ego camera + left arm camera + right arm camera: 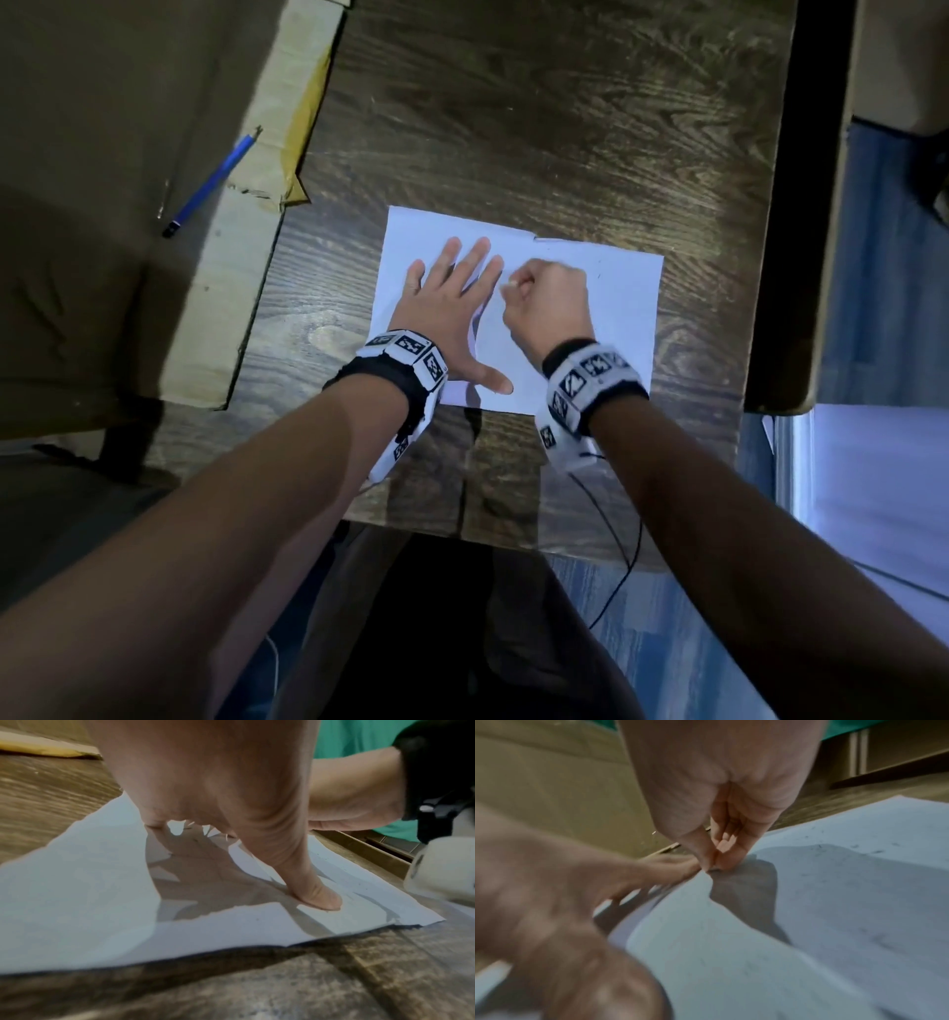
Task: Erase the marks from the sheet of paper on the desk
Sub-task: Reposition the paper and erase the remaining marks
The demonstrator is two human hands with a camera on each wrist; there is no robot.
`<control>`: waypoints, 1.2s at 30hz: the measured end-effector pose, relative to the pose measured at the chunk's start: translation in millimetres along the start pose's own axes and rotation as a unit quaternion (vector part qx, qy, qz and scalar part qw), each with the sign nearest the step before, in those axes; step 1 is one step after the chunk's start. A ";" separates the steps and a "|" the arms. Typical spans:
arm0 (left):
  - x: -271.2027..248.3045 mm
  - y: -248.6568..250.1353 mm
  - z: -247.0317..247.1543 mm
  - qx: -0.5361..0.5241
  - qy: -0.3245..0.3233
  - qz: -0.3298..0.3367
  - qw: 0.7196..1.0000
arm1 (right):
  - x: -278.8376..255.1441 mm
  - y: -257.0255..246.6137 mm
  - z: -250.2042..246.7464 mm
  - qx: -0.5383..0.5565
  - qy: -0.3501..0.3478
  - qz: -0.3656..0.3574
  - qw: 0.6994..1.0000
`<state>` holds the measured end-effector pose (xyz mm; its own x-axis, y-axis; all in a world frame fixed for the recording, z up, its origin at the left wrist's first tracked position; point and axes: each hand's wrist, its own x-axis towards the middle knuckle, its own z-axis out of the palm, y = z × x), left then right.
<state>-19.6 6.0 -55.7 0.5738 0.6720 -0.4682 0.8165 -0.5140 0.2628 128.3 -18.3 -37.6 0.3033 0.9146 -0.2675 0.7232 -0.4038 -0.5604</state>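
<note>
A white sheet of paper (616,329) lies on the dark wooden desk (513,128). My left hand (462,272) rests flat on the sheet's left half, fingers spread, thumb (316,896) pressing the paper (77,902). My right hand (518,293) is curled just right of the left fingers and pinches a small pale eraser (510,283). In the right wrist view the thumb and fingers hold the eraser (712,869) tip down on the paper (808,923). Faint grey specks (854,845) dot the sheet beyond it.
A blue pencil (210,185) lies on a large cardboard box (128,257) at the left of the desk. A black cable (616,539) hangs off the desk's near edge. A dark gap (801,205) runs along the desk's right side.
</note>
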 end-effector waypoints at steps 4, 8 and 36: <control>-3.5 -1.3 1.7 -0.007 0.009 -0.013 1.000 | 11.7 15.0 -8.3 0.102 0.032 0.077 0.991; -8.7 5.4 -6.1 -0.018 0.012 -0.046 0.999 | -6.8 58.6 -29.2 0.163 0.085 0.149 0.972; -53.2 11.9 -10.4 -0.302 0.069 -0.279 0.909 | -36.4 70.6 -38.6 0.150 0.054 0.076 0.984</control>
<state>-39.7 -30.4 -18.8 0.0279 0.8205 -0.5709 0.8452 0.2856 0.4518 192.3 -79.2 -37.2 0.4691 0.8340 -0.2907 0.4538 -0.5099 -0.7308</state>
